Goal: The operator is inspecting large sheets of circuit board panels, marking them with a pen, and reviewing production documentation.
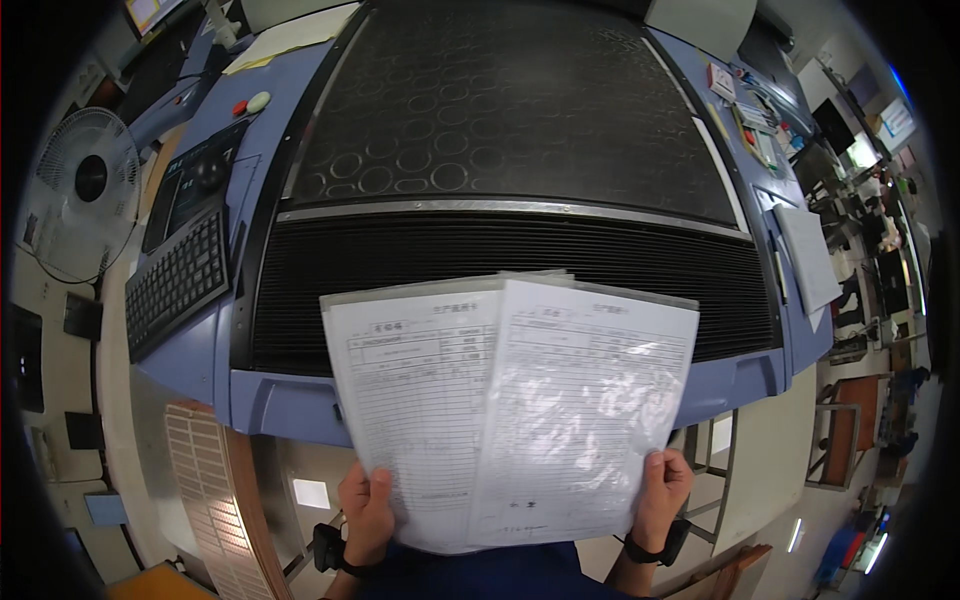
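Two printed form sheets in clear plastic sleeves are held up in front of me, partly overlapping. My left hand (pixel 368 508) grips the lower left edge of the left sheet (pixel 415 400), its thumb on top. The right sheet (pixel 585 410) lies over the left one's inner edge and shines with glare; my right hand (pixel 662 492) pinches its lower right edge, thumb in front. More sleeve edges peek out behind the top, so further sheets may lie behind. My fingers behind the papers are hidden. A dark band sits on each wrist.
Beyond the papers stands a blue machine (pixel 290 405) with a black ribbed bed (pixel 400 245) and a dark patterned belt (pixel 450 110). A keyboard (pixel 182 280), a mouse (pixel 212 172) and red and pale buttons (pixel 248 105) line its left side. White papers (pixel 803 255) rest at right; a fan (pixel 90 180) stands left.
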### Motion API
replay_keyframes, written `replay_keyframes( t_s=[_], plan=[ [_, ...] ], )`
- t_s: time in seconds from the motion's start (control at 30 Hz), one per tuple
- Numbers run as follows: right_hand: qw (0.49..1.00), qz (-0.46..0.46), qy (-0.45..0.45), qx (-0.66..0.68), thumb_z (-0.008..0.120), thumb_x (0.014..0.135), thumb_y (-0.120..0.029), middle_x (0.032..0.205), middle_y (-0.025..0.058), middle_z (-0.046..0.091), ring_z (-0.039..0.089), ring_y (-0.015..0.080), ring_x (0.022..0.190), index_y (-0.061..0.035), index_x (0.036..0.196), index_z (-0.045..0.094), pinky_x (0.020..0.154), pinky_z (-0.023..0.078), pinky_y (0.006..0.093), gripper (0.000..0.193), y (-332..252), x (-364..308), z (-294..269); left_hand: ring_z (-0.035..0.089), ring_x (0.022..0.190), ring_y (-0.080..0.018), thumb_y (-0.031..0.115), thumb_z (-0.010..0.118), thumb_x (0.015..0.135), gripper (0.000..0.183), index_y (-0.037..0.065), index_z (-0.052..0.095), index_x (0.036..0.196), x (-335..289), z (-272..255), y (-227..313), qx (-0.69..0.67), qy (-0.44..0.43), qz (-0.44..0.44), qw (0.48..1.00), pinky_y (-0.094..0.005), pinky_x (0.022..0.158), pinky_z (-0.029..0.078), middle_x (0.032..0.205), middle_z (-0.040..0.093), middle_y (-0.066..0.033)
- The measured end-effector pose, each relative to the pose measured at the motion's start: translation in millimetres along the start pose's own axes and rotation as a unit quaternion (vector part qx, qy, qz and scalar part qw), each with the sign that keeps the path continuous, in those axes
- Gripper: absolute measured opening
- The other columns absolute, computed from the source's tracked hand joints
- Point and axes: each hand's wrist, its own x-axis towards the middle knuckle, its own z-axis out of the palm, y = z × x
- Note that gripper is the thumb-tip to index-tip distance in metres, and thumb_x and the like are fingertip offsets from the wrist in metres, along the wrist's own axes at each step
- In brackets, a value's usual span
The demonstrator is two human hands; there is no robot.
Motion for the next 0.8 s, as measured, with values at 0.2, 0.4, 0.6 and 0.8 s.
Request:
replay_keyframes(
  t_s=[0.2, 0.4, 0.6, 0.8],
  plan=[
    [1.000, 0.005, -0.007, 0.014, 0.061, 0.099, -0.021, 0.079, -0.0040, 0.054, 0.042, 0.0044, 0.074, -0.0009, 0.085, 0.058, 0.071, 0.035, 0.0208, 0.025, -2, 2, -2, 0.062, 0.097, -0.0138, 0.014, 0.051, 0.102, 0.030, -0.009, 0.059, 0.120, 0, 3, 2, -0.004, -0.012, -0.006, 1.000, -0.0273, 0.087, 0.048, 0.109, 0.069, -0.0111],
    [1.000, 0.013, -0.020, 0.014, 0.063, 0.098, -0.023, 0.078, -0.0035, 0.055, 0.043, 0.0047, 0.074, 0.0001, 0.087, 0.059, 0.070, 0.035, 0.0214, 0.026, -1, -4, 5, 0.062, 0.098, -0.0145, 0.013, 0.051, 0.101, 0.030, -0.009, 0.058, 0.120, 1, 7, 8, -0.004, -0.037, -0.018, 0.999, -0.0277, 0.088, 0.049, 0.110, 0.068, -0.0117],
    [0.998, 0.018, -0.033, 0.052, 0.063, 0.098, -0.019, 0.078, -0.0018, 0.059, 0.046, 0.0043, 0.071, 0.0042, 0.088, 0.062, 0.066, 0.037, 0.0210, 0.025, 2, -3, 11, 0.062, 0.101, -0.0154, 0.014, 0.051, 0.102, 0.031, -0.009, 0.058, 0.122, -1, 11, 10, -0.006, -0.035, -0.040, 0.999, -0.0279, 0.090, 0.048, 0.113, 0.068, -0.0121],
    [0.997, 0.028, -0.033, 0.068, 0.062, 0.097, -0.017, 0.077, -0.0017, 0.059, 0.045, 0.0040, 0.070, 0.0039, 0.087, 0.062, 0.065, 0.036, 0.0208, 0.023, 3, -3, 10, 0.062, 0.103, -0.0154, 0.016, 0.051, 0.103, 0.032, -0.009, 0.057, 0.122, -4, 14, 14, 0.000, -0.038, -0.036, 0.999, -0.0287, 0.092, 0.048, 0.114, 0.068, -0.0129]
  ],
)
